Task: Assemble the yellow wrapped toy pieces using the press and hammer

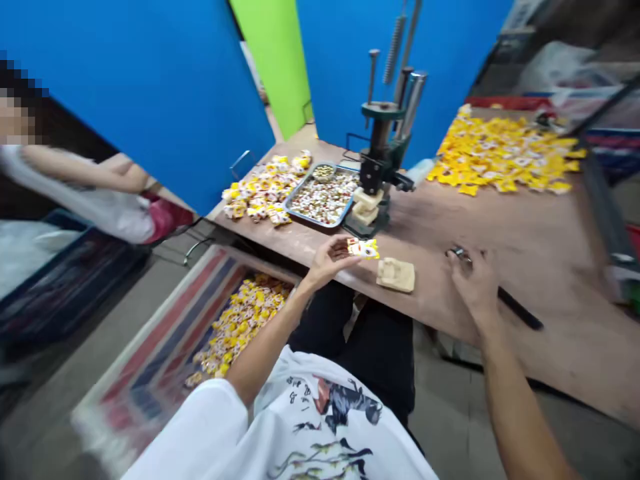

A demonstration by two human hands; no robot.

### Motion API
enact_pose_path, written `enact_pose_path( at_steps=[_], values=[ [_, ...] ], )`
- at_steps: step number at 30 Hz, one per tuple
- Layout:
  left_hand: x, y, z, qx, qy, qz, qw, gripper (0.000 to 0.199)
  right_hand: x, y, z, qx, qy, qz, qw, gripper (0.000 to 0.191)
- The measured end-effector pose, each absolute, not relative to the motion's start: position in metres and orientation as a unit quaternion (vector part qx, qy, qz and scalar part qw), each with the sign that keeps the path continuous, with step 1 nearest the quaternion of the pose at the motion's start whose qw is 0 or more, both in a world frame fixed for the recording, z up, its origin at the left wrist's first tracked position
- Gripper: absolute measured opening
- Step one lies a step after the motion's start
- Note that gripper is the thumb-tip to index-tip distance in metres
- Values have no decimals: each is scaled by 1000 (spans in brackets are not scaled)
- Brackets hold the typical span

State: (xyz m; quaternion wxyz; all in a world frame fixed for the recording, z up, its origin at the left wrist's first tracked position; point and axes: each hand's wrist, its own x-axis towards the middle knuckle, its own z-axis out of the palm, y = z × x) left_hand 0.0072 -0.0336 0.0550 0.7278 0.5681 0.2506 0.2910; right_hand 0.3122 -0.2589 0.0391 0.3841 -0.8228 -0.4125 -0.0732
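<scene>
My left hand (327,261) holds a small yellow-and-white printed packet (363,249) at its fingertips, above the front edge of the plywood workbench (540,267). My right hand (473,280) lies over a black-handled metal tool (517,307), and its fingers curl around the tool's metal end. I cannot tell whether they grip it. A beige moulded block (395,275) sits on the bench between my hands, touching neither.
A hand press (380,160) stands on the bench beside a metal tray (300,193) of small items. Yellow packets lie heaped at both ends (503,157) and fill a low box (235,327) by my knees. A co-worker (75,193) sits at left, before blue partitions (165,87).
</scene>
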Motion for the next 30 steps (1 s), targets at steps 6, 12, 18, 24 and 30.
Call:
enact_pose_path(
  at_steps=[6,12,18,24,30],
  values=[
    [-160,-34,50,406,514,434,618,69,191,-165,34,-655,-555,168,484,45],
    [-290,-94,21,313,672,469,480,71,93,-20,35,-560,-678,233,415,72],
    [-337,-101,-1,259,642,518,502,54,18,92,59,-674,-656,217,260,87],
    [-308,57,4,338,558,561,510,64,-24,134,53,-748,-592,221,202,87],
    [-248,228,11,544,528,568,320,57,-3,151,43,-749,-629,161,129,84]
  ],
)
